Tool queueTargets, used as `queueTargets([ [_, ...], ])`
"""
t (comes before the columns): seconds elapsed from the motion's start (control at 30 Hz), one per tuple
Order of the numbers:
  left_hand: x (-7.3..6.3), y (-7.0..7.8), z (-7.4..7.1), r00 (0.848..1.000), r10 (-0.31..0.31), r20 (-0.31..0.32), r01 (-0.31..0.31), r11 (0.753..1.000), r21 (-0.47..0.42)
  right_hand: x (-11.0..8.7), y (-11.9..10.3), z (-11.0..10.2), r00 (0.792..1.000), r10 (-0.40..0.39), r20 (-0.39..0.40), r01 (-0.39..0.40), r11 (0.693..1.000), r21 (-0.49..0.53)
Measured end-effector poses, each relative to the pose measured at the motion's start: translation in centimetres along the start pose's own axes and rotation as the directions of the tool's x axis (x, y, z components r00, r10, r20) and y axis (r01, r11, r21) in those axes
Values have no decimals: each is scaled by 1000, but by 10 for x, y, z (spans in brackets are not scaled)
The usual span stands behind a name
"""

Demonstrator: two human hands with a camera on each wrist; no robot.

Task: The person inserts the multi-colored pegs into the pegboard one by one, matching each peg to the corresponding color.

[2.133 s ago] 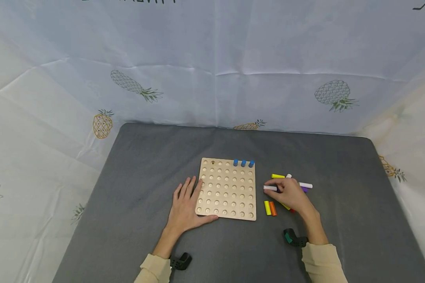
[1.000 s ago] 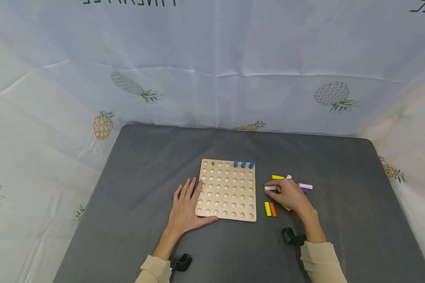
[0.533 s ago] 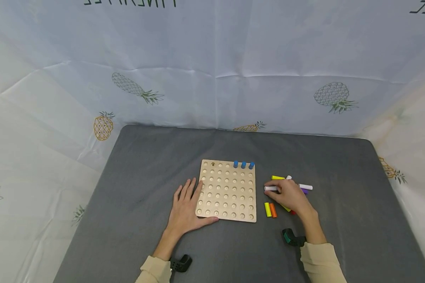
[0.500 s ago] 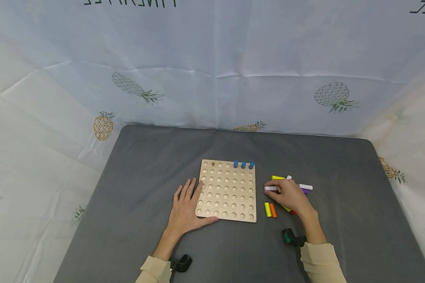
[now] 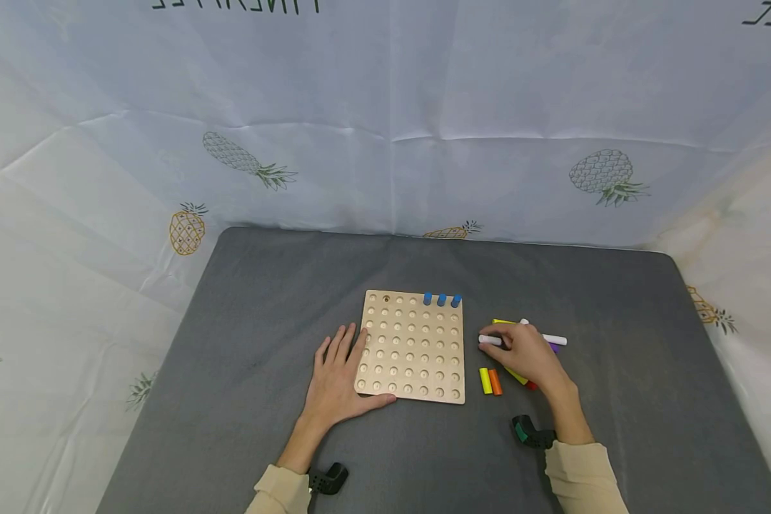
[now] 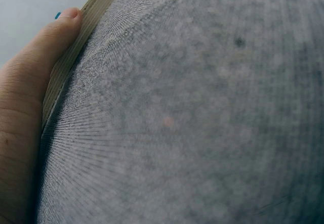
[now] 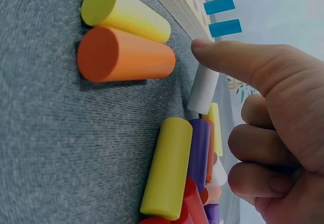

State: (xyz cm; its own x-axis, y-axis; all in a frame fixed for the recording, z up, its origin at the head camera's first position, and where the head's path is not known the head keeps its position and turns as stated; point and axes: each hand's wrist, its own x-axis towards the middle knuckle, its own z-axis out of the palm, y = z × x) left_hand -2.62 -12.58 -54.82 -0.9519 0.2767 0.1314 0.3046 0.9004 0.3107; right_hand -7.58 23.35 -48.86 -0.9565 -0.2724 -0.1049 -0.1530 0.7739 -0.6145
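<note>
A square wooden pegboard (image 5: 411,346) with rows of round holes lies on the table. Three blue pegs (image 5: 442,300) stand upright along its back row, at the right. My left hand (image 5: 335,382) rests against the board's front left corner, fingers straight along the left edge and thumb on the front edge. In the left wrist view the thumb (image 6: 50,39) touches the board's side. To the right of the board, my right hand (image 5: 530,353) pinches a white peg (image 7: 203,90) between thumb and index finger, just over the loose pegs. The index finger is hidden in the right wrist view.
A yellow peg (image 7: 126,11) and an orange peg (image 7: 131,54) lie side by side near the board. Under and around the right hand are more loose pegs, including yellow (image 7: 167,168), purple (image 7: 199,150) and red ones. Grey cloth (image 5: 263,300) covers the table.
The white peg has tilted and risen slightly in the right hand over the last half second. My left hand and the board have stayed in place.
</note>
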Motion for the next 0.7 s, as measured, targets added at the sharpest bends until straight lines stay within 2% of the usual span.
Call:
queueTargets([
  [0.37,0,0,0,1000,2,-1,-2,1000,11,0,-5,-2,999,-8,-41,8,1000,-3],
  [0.7,0,-2,2,1000,8,-9,-8,1000,7,1,-8,-1,998,-9,-62,13,998,56],
])
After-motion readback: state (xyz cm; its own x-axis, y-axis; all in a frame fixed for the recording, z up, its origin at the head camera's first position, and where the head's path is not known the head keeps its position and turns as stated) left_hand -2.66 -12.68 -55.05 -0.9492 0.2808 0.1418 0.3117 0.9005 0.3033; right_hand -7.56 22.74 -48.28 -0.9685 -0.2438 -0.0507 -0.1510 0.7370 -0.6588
